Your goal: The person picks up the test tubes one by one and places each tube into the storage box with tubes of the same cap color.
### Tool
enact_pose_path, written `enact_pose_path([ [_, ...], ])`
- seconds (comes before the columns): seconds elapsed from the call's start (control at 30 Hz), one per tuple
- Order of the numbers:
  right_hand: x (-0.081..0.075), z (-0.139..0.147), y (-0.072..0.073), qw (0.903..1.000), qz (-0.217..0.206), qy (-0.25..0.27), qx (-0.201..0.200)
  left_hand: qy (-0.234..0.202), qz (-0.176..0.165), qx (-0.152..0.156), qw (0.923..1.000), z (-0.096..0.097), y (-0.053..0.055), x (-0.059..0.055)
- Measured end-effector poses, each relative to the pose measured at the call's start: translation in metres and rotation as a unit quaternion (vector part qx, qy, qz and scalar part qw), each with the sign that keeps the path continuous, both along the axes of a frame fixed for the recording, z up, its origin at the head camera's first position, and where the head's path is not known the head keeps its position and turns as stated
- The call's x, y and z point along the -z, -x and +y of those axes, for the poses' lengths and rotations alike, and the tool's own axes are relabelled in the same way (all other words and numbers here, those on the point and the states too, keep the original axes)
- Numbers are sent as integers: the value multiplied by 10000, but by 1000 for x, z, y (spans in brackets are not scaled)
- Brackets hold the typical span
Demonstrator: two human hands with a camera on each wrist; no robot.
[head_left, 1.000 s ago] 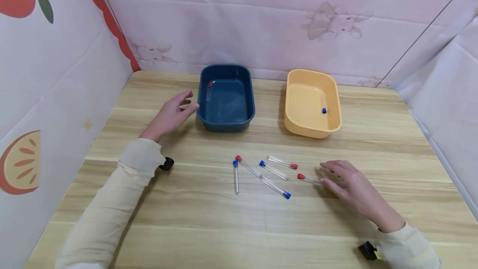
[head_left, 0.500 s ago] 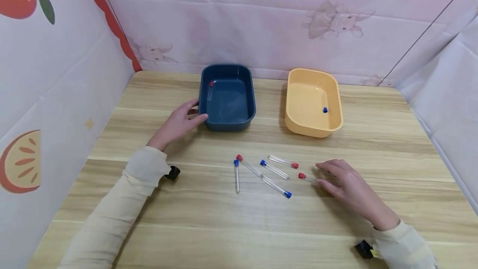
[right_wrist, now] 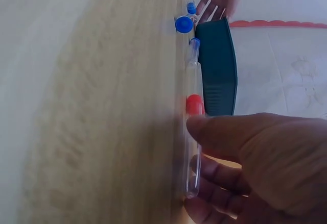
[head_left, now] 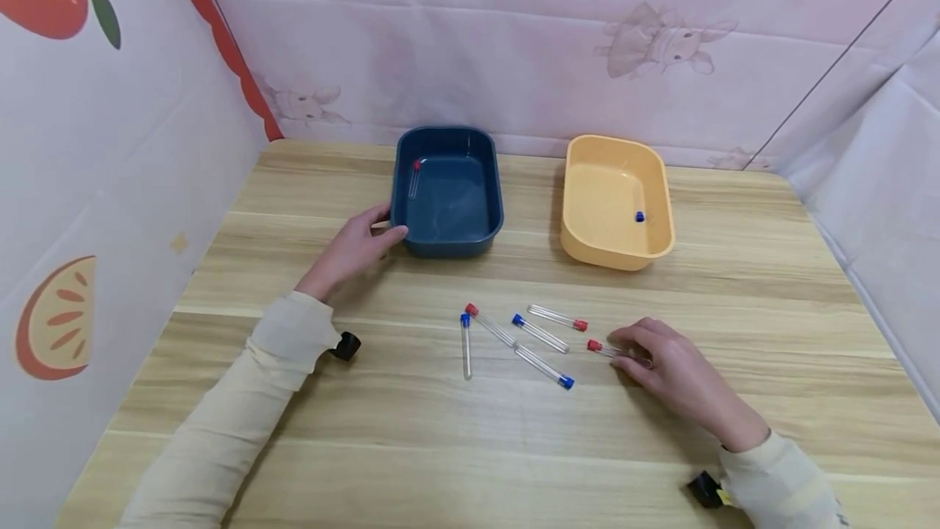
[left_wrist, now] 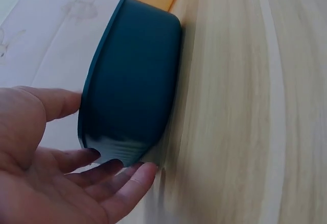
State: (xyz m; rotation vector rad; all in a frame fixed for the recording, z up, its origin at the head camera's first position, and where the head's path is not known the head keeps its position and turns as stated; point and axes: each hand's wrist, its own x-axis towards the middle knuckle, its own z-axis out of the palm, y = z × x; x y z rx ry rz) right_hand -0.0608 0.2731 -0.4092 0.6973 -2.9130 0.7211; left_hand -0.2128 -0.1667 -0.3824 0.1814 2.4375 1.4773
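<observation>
My left hand holds the near left corner of the dark blue bin, its thumb at the rim and its fingers against the outer wall. One red-capped tube lies inside that bin. On the right, my right hand pinches a red-capped test tube between thumb and fingers, low at the tabletop. Left of it lie two more red-capped tubes and several blue-capped tubes, loose on the table.
A yellow bin stands right of the dark blue one, with a blue-capped tube in it. Printed fabric walls border the wooden table at the back and sides.
My left hand has moved nearer and taken hold of the dark blue bin's edge. My right hand has slid slightly left and closed its fingertips on the red-capped test tube.
</observation>
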Motion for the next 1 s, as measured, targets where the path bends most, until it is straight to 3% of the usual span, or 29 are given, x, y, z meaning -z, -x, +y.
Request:
enact_pose_path([
  [0.53, 3, -3, -2, 9999, -107, 116, 57, -94, -496, -721, 9961, 1, 0, -7],
  [1.0, -5, -8, -5, 9983, -487, 6, 317, 346, -232, -981, 9943, -21, 3, -9],
])
